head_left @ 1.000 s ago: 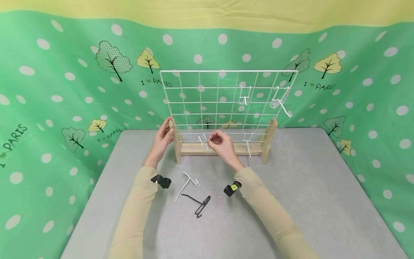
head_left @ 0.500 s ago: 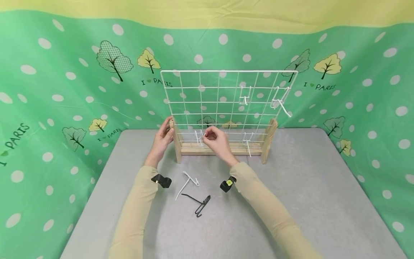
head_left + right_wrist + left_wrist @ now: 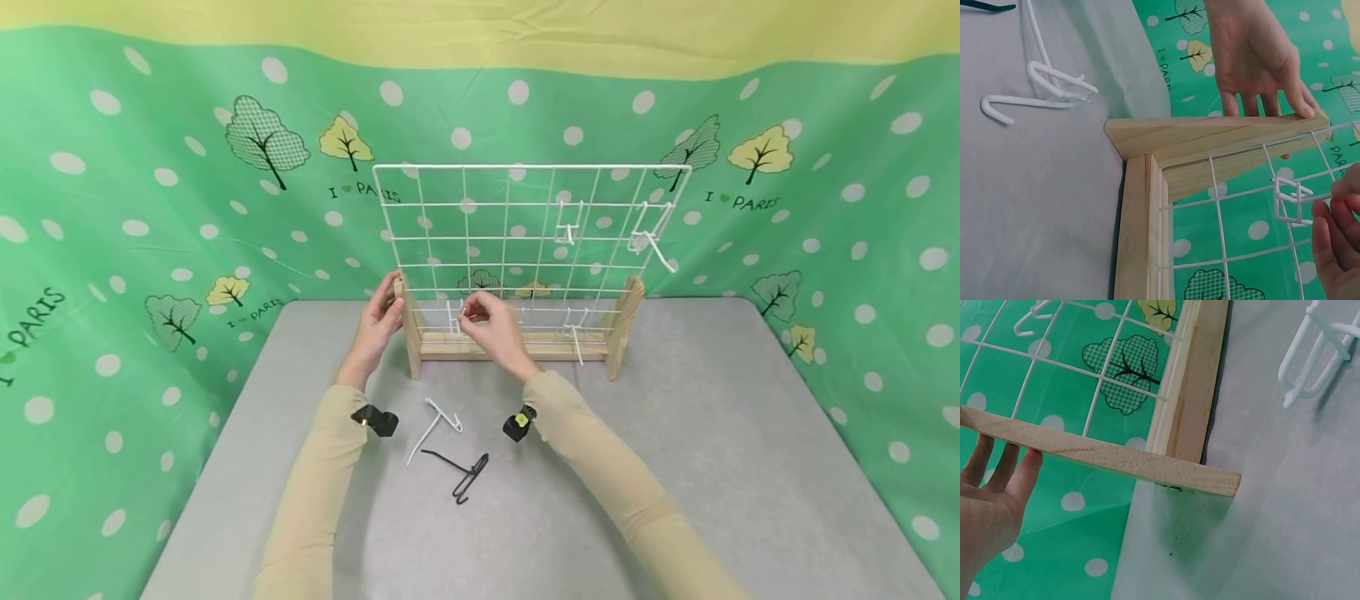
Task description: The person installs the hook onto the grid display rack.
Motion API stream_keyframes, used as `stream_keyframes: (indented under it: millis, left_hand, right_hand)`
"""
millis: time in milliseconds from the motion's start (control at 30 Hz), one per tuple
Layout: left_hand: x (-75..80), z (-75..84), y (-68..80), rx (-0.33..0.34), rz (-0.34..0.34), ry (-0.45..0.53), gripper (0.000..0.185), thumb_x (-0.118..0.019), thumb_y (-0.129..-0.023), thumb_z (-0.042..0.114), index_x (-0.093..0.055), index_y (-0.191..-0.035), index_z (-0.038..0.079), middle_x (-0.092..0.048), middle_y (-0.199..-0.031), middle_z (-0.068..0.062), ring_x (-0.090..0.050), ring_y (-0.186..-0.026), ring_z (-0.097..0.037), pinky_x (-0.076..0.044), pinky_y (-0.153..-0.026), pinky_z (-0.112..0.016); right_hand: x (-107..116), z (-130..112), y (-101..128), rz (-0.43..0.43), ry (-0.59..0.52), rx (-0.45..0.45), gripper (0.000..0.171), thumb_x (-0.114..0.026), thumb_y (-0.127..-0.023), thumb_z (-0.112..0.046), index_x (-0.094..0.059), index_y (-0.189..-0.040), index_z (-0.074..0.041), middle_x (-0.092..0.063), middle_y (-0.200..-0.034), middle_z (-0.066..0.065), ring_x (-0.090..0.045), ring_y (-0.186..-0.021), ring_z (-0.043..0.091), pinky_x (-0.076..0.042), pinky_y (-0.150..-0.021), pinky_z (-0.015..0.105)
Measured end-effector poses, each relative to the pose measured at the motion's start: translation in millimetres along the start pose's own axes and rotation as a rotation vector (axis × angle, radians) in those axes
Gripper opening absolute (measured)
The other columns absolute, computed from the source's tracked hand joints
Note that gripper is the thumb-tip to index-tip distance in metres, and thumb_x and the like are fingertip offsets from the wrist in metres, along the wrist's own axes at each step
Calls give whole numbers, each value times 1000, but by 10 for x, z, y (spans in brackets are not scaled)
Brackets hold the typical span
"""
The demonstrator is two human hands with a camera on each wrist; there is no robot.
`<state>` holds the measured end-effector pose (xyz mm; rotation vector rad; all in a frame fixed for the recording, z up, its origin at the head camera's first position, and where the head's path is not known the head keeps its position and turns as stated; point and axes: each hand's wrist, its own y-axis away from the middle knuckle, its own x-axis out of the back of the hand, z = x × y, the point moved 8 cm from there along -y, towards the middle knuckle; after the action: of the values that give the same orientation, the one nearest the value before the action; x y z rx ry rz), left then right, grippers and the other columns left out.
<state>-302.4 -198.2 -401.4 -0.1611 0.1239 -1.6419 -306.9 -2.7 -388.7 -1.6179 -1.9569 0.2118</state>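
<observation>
Right hand [image 3: 487,327] fingers pinching a white hook [image 3: 1291,200] against the wire grid [image 3: 517,242], left hand [image 3: 378,321] fingers lying straight, bracing the wooden stand [image 3: 411,337] beside them

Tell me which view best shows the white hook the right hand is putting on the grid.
The right wrist view: the white hook sits close up against the grid wire, pinched by the right hand. The head view shows it small, partly behind the fingers. The left wrist view misses it.
</observation>
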Motion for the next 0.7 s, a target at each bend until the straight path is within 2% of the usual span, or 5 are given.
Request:
stream_keyframes:
  millis: [267,533,700]
  left_hand:
    - [-9,14,20,-8,-1,-10,51,-43,-104,12,-26,-152,12,-32,-147,-26,-35,-132,-39,-36,-105,-55]
    - [-26,-7,23,4,-11,-21,52,-43,-104,13,-24,-153,13,-31,-147,-26,-34,-133,-40,-36,-105,-54]
    - [-13,5,23,-2,-2,-19,52,-43,-104,14,-25,-153,14,-32,-147,-25,-34,-133,-39,-36,-106,-54]
  right_hand:
    - [-49,-2,-14,11,10,0,10,-64,-81,10,-61,-88,4,-64,-87,14,-65,-81,24,-56,-75,24]
    - [-62,63,-1,22,43,-59,11,-67,-81,9,-63,-88,2,-65,-87,13,-64,-80,22,-55,-75,22]
    - [-43,42,-17,51,22,-33,10,-67,-81,9,-63,-87,3,-66,-86,14,-65,-80,24,-55,-74,22]
